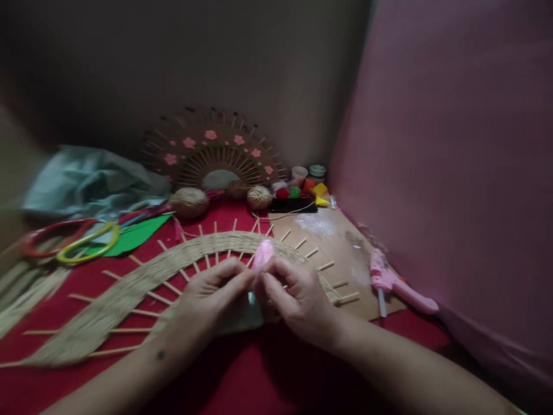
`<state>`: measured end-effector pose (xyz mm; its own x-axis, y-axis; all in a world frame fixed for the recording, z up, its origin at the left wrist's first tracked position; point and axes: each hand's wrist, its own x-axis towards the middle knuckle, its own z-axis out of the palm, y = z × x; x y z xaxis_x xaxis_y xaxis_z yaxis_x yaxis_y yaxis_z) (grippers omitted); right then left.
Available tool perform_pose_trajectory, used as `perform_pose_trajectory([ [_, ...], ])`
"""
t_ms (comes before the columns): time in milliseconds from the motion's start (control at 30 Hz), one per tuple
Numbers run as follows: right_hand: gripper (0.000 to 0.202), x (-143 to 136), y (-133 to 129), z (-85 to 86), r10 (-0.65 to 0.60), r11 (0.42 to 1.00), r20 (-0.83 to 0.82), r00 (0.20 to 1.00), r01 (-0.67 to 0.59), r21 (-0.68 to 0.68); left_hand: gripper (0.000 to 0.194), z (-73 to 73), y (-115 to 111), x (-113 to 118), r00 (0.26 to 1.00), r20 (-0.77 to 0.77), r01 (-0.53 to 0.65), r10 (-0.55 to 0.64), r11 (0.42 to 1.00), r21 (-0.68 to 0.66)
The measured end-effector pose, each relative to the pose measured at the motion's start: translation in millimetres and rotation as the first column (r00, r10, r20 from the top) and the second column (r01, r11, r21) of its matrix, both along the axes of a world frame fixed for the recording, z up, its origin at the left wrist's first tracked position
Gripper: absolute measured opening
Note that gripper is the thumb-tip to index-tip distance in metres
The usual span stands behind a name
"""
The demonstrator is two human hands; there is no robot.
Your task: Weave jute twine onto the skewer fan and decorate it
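Observation:
A small glossy pink piece [263, 253] stands up between the fingertips of both hands. My left hand [216, 294] pinches it from the left, thumb and forefinger together. From the right, my right hand [298, 294] closes its thumb and fingers on its lower end. Just behind the hands lies an arched fan frame of woven tan cord [147, 271] with thin wooden sticks through it. Under the hands, a pale sheet [242, 317] shows in part.
A red cloth [194, 380] covers the table. Scissors [88, 242], green sheet [142, 233] and twine balls [189, 202] lie left and behind. A flowered fan [218, 147] leans at the wall. At right are a brown board [354, 265] and pink glue gun [397, 282].

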<state>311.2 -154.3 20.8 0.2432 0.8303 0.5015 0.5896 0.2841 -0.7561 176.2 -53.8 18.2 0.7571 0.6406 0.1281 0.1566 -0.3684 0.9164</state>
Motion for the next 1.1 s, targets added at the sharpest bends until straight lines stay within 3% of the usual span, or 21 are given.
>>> perform_pose_trajectory([
  [133, 0.018, -1, 2, -6.1, -0.036, 0.999, 0.096, 0.995, 0.033, 0.024, 0.017, -1.2, -3, -2, 0.998, 0.009, 0.063, -0.070, 0.946, 0.317],
  [300, 0.018, -4, 1, -9.0, -0.075, 0.994, 0.329, 0.941, 0.043, 0.103, 0.019, -1.9, -3, -7, 0.988, -0.025, 0.130, -0.150, 0.747, 0.652],
  [367, 0.015, -6, 0, -8.5, -0.069, 0.995, 0.346, 0.936, 0.041, 0.086, 0.022, -1.6, -2, -7, 0.979, -0.020, 0.159, -0.204, 0.694, 0.702],
  [533, 0.018, -8, 0, -7.2, -0.037, 0.999, 0.303, 0.952, 0.035, 0.012, 0.015, -5.4, 2, -6, 0.963, -0.015, 0.193, -0.269, 0.651, 0.734],
  [733, 0.018, -12, 1, -7.9, -0.019, 1.000, 0.331, 0.943, 0.014, 0.019, 0.012, -5.8, -5, -7, 0.972, 0.006, 0.138, -0.235, 0.590, 0.796],
  [833, 0.017, -14, -1, -7.2, -0.015, 0.999, 0.316, 0.949, 0.000, 0.049, 0.012, -3.6, -9, -9, 0.977, 0.017, 0.120, -0.213, 0.611, 0.783],
  [1000, 0.019, -13, -3, -4.6, -0.012, 0.999, 0.278, 0.960, 0.001, 0.038, 0.015, -1.4, -1, -11, 0.997, 0.050, 0.024, -0.060, 0.846, 0.533],
  [1100, 0.021, -11, -1, -5.7, -0.009, 1.000, 0.232, 0.973, 0.009, 0.002, 0.019, -1.1, 5, -9, 0.998, 0.050, 0.005, -0.031, 0.893, 0.450],
])
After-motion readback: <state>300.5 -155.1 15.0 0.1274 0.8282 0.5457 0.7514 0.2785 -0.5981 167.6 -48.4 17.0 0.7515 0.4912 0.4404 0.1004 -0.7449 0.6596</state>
